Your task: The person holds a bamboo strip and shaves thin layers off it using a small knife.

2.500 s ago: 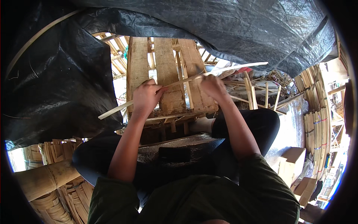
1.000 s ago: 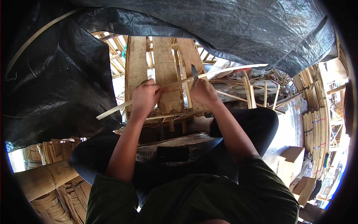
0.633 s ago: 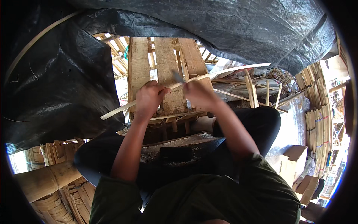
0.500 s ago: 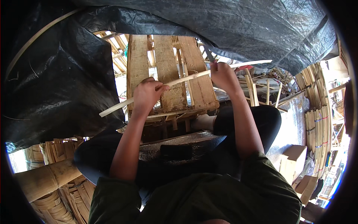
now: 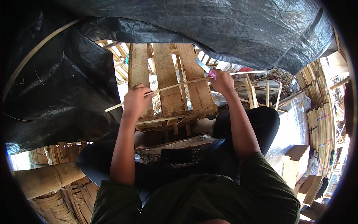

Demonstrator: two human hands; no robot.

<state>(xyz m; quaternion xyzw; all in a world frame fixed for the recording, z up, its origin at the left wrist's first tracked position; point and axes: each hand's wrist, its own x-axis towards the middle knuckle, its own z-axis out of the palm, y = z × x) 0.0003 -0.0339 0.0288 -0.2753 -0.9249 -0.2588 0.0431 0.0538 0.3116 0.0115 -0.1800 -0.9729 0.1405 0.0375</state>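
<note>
A long, thin bamboo strip [image 5: 173, 87] slants up to the right across wooden planks [image 5: 167, 100]. My left hand [image 5: 136, 100] is closed around it toward its lower left end, which sticks out past the wrist. In my right hand [image 5: 223, 82] is a knife [image 5: 202, 65] with a pink handle, its blade pointing up and left. The strip also runs by this hand, and its far end shows beyond the knuckles. Whether the right fingers press on the strip too is hidden.
Dark plastic sheeting [image 5: 231, 33] hangs over the far side and the left [image 5: 59, 93]. Upright sticks [image 5: 267, 93] stand beside my right knee. A thick bamboo pole [image 5: 48, 181] lies at lower left, a cardboard box [image 5: 296, 162] at lower right. Between my legs is a dark flat object [image 5: 177, 155].
My left hand has shifted slightly left and down. The knife has turned, so its blade now points further left. The bamboo strip shows a narrower side and bows a little.
</note>
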